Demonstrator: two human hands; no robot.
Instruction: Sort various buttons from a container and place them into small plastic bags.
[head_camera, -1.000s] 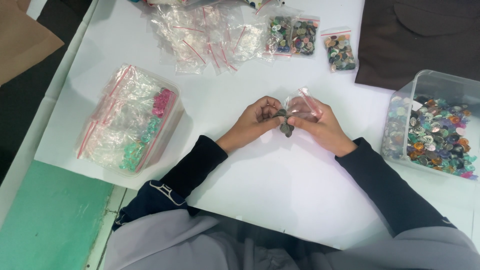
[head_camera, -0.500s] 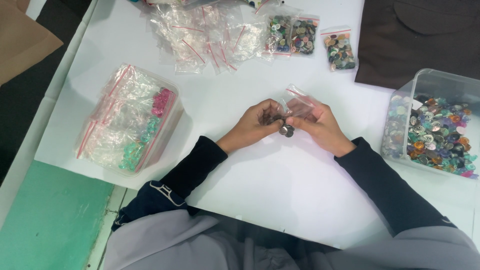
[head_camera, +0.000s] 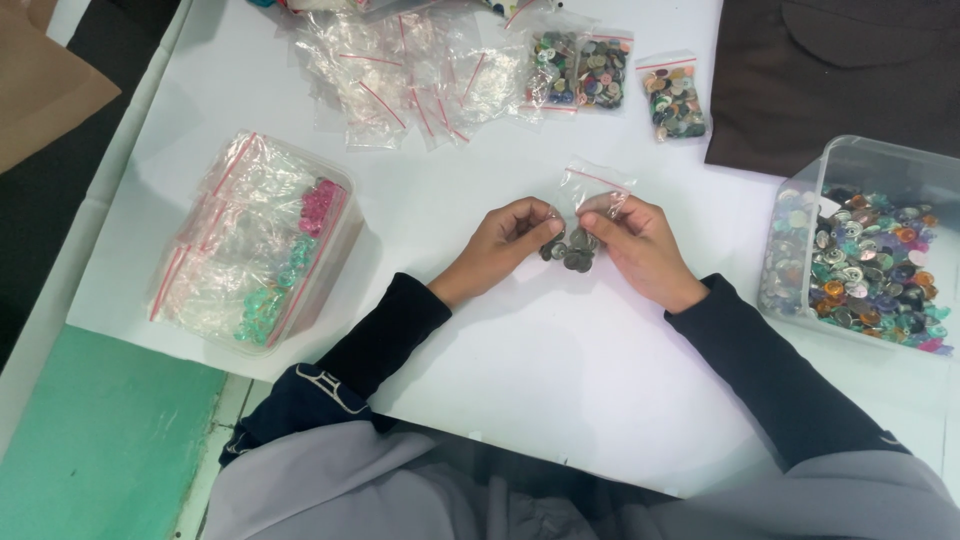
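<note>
Both hands, the left hand (head_camera: 505, 238) and right hand (head_camera: 635, 243), now pinch the small zip bag (head_camera: 585, 195) lower (dark buttons (head_camera: 572, 250) bunched beneath), its mouth flattened between pressed fingertips.

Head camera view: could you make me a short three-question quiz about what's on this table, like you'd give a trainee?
1. True or false: both hands pinch the small clear bag of dark buttons.
2. Which side of the table holds the open clear tub of loose mixed buttons? A) the person's left B) the person's right C) the far edge
3. Fill in: the filled button bags lie beside a pile of ____ bags.

Key: 1 true, the left hand and the right hand both grip it. 2 B. 3 empty.
</note>
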